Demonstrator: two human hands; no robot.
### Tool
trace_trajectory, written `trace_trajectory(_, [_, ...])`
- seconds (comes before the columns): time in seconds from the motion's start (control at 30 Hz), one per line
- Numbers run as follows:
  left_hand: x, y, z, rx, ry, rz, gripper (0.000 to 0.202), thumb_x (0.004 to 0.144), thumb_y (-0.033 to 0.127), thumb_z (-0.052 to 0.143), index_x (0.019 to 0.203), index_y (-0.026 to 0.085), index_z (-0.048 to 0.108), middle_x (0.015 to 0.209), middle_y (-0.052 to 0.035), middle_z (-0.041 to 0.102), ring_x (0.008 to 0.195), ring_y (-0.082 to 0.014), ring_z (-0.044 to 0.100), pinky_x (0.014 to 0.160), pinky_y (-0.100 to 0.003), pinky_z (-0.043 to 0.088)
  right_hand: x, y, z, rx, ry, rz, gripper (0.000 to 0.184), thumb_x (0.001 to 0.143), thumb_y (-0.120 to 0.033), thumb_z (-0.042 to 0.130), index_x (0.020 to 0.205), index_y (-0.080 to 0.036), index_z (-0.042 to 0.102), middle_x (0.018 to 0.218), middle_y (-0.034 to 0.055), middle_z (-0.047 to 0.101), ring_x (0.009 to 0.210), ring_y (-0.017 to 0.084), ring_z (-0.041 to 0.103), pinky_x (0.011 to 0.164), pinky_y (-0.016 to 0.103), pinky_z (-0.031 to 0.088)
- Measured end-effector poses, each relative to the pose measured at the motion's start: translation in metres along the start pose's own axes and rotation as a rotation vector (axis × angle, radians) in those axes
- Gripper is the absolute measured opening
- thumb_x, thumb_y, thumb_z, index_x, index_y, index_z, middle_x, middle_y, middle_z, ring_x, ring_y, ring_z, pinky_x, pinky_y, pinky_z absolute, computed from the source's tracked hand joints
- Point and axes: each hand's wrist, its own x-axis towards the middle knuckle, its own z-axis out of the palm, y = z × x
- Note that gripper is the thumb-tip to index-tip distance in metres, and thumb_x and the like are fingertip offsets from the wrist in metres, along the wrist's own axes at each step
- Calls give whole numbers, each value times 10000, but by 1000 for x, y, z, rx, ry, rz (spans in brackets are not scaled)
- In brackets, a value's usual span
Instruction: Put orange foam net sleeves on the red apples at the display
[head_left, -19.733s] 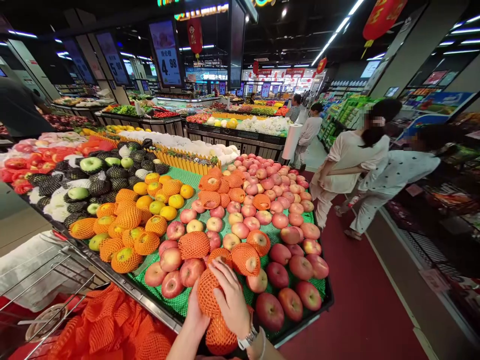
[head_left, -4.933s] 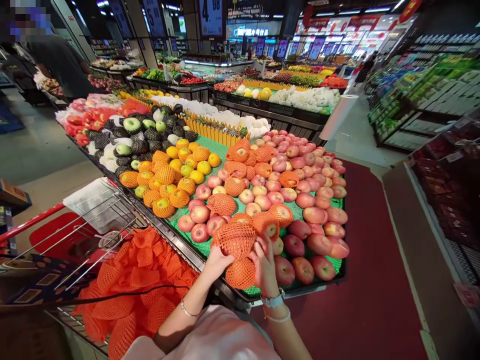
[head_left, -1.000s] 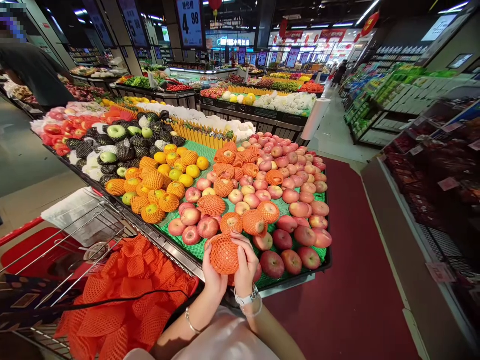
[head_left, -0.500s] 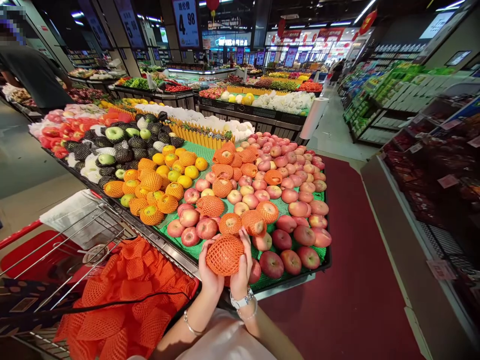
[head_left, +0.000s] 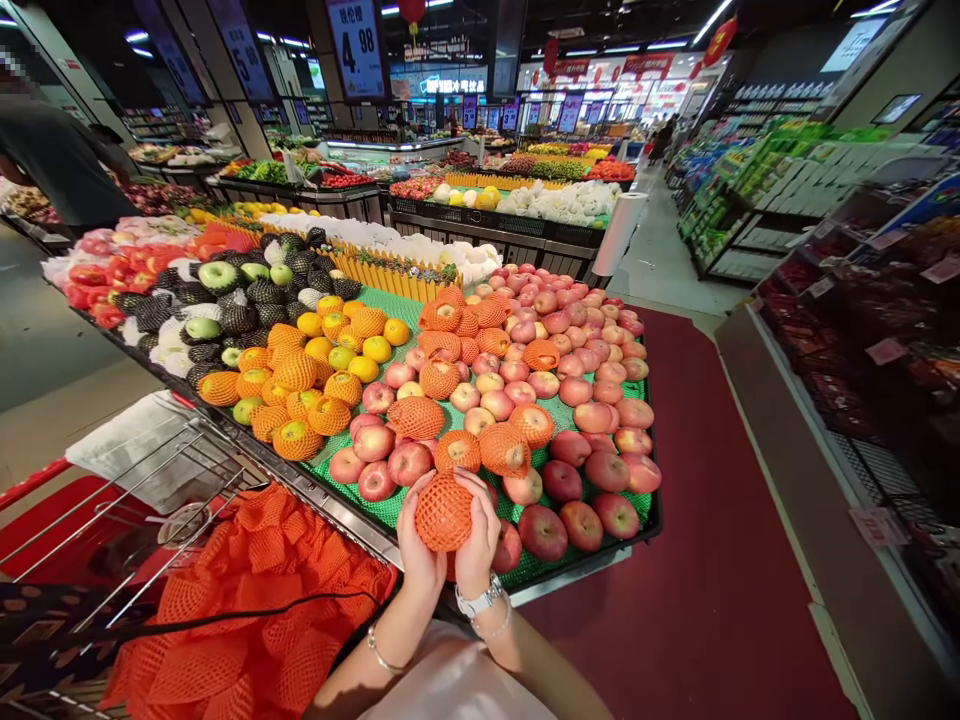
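Between my two hands is an apple in an orange foam net (head_left: 444,512), held just above the front edge of the fruit stand. My left hand (head_left: 417,548) wraps its left side and my right hand (head_left: 477,535) its right side, fingers curled round the net. The net covers most of the fruit. Right behind it lie netted apples (head_left: 505,450) on the green mat (head_left: 390,508). Bare red apples (head_left: 543,532) sit to the right of my right hand, and more bare apples (head_left: 409,463) rest beyond my left hand.
A shopping cart (head_left: 172,450) stands at the left, beside a heap of orange foam nets (head_left: 247,600). Netted oranges (head_left: 298,440) and green apples in black nets (head_left: 217,276) fill the stand's left part. A plastic bag roll (head_left: 619,235) stands behind. Another person (head_left: 56,150) is at far left.
The netted apple has turned and shifted slightly left in my hands. My right hand's fingers have moved closer over its top right side. The view has shifted a little.
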Motion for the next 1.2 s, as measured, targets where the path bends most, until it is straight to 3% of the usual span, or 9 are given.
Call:
trace_trajectory(0.23, [-2,6,11,-111,21,-44,285,671,439,850,835,215,787,900,-12,790,903,-201,711,898,-316,558,3,3,2,11,3,-26,405,996,-350,390,1106,-211,754,1225,86,727,1172,232,651,1074,422,471])
trace_trajectory(0.47, [6,5,12,-31,-53,-49,415,737,521,779,1012,210,795,1136,-60,784,1172,-254,663,1090,-371,470,7,10,2,67,51,36,425,1011,-401,368,1176,-235,723,1277,74,701,1227,231,621,1082,430,465])
trace_trajectory(0.57, [8,7,11,17,-96,-66,460,778,589,718,1005,197,799,1167,-83,777,1182,-276,663,1119,-420,447,6,12,3,81,50,63,434,1019,-418,367,1204,-233,713,1316,78,682,1263,230,597,1114,437,439])
trace_trajectory(0.67, [8,12,14,41,-145,-35,394,761,522,753,979,198,806,1224,-87,758,1250,-259,626,1143,-381,422,6,12,4,57,74,67,426,1021,-405,385,1187,-208,724,1290,95,697,1245,236,610,1105,434,447])
trace_trajectory(0.77, [7,16,17,66,-171,-44,379,711,495,794,936,190,813,1145,-94,782,1136,-251,683,1063,-358,493,5,12,3,26,99,46,430,1021,-404,378,1180,-204,724,1263,96,706,1216,232,622,1079,420,464])
trace_trajectory(0.9, [5,13,15,84,-118,-29,327,714,512,794,819,202,790,945,-59,796,908,-224,722,896,-340,565,2,15,1,-12,123,46,423,1013,-420,376,1103,-205,729,1202,93,699,1146,234,628,1040,420,473])
trace_trajectory(1.1, [1,9,14,-39,-106,-78,507,788,666,650,896,188,780,985,-65,788,978,-245,712,918,-350,564,2,16,1,6,166,60,417,1010,-444,331,1015,-222,684,1162,79,653,1121,229,608,1031,423,469])
trace_trajectory(1.2, [2,11,14,10,-111,-47,382,765,552,726,859,185,777,997,-68,779,1002,-244,700,957,-341,543,4,12,1,-2,78,24,385,987,-478,376,1080,-227,653,1245,87,625,1182,247,587,1049,448,463])
